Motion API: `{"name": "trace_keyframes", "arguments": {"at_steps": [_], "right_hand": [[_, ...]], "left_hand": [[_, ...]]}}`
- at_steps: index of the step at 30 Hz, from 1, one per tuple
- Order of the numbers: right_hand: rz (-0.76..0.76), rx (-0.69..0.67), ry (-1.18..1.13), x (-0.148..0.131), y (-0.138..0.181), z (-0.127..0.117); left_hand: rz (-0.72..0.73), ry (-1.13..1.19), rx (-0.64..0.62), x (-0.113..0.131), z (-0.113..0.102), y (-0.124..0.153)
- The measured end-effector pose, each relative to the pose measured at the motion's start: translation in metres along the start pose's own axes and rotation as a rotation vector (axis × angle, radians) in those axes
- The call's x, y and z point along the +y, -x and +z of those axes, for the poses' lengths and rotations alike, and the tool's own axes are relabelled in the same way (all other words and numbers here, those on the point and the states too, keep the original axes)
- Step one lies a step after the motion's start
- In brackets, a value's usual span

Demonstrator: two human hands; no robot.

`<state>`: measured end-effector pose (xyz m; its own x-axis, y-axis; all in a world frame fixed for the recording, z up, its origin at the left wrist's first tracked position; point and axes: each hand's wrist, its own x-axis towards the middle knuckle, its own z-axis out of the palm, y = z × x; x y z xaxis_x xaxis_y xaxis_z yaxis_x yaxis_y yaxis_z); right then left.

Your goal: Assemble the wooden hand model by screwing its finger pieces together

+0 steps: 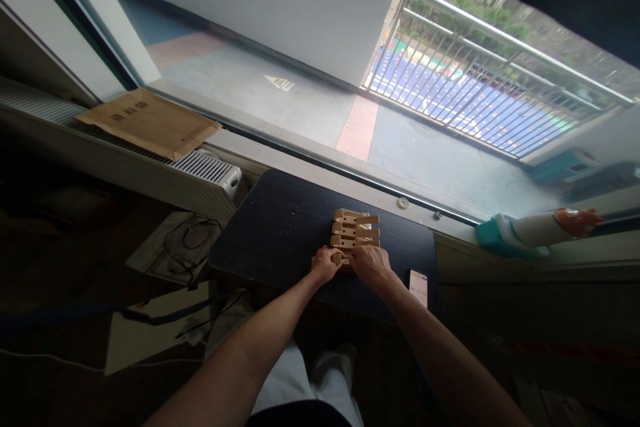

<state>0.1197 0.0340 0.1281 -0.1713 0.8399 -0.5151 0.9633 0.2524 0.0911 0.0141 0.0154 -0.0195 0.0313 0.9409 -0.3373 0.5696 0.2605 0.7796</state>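
Observation:
On the black table (280, 227) lies a tan wooden piece (356, 230) made of several parallel slats with dark round holes, their narrow ends pointing right. My left hand (326, 263) is closed at its near left corner, fingers gripping the end of the nearest slat. Just to the right, my right hand (371, 263) lies over the near part of the same piece, fingers curled down onto it. The palm hides the right end of that nearest slat. What the right fingertips pinch is hidden beneath the hand.
A phone (419, 287) lies at the table's right edge. Behind, a tape roll (403, 203) sits on the window sill. A brown paper envelope (150, 121) rests on the radiator (210, 168) at left. A teal container (500, 235) stands at right. Cables (193, 240) lie below left.

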Motion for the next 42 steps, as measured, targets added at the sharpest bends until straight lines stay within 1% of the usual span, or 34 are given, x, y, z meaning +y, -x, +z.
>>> {"name": "trace_keyframes", "arguments": {"at_steps": [3,5,6,10,11,12,16,18,23,29,33,35,36,37,40,42], "right_hand": [[-0.147,0.014,0.044,0.001,0.003,-0.003],[-0.201,0.012,0.061,-0.001,0.004,-0.003],[-0.191,0.01,0.061,-0.002,0.003,-0.001],[-0.035,0.0,0.036,-0.006,0.001,-0.001],[-0.028,-0.003,0.034,-0.005,0.001,-0.002],[-0.044,-0.003,0.035,-0.004,0.001,-0.005],[-0.215,-0.008,0.067,0.001,0.004,-0.01],[-0.23,-0.019,0.062,0.001,0.005,-0.008],[-0.142,-0.019,0.001,-0.001,0.001,0.0],[-0.07,-0.026,-0.118,0.005,-0.004,0.005],[0.108,-0.026,-0.235,0.005,-0.005,0.012],[0.177,-0.032,-0.248,0.004,-0.004,0.012],[0.173,-0.029,-0.238,0.003,-0.003,0.01],[0.136,-0.02,-0.217,0.003,-0.003,0.008],[-0.077,0.012,-0.095,0.004,-0.002,0.001],[-0.168,0.011,-0.021,0.003,-0.004,-0.001]], "left_hand": [[-0.005,-0.002,-0.003,0.0,0.0,0.0],[-0.006,-0.004,0.0,0.0,0.001,0.0],[-0.007,-0.005,0.001,0.0,0.001,0.0],[-0.005,-0.006,0.001,0.0,0.0,0.0],[-0.004,-0.005,0.001,0.0,0.0,0.0],[-0.002,-0.005,0.001,0.0,-0.001,0.0],[0.003,0.0,0.007,0.001,-0.001,0.001],[0.004,0.002,0.009,0.0,0.0,0.001],[0.013,0.006,0.008,-0.003,0.002,0.0],[0.019,0.016,0.005,-0.004,0.002,0.0],[0.015,0.013,0.004,-0.003,0.002,0.0],[0.019,0.008,0.001,-0.003,0.001,-0.001],[0.021,0.005,-0.001,-0.003,0.0,-0.001],[0.023,0.002,-0.003,-0.003,0.0,-0.001],[0.027,-0.005,-0.004,-0.004,0.001,-0.002],[0.026,-0.008,0.0,-0.004,0.002,-0.002]]}}
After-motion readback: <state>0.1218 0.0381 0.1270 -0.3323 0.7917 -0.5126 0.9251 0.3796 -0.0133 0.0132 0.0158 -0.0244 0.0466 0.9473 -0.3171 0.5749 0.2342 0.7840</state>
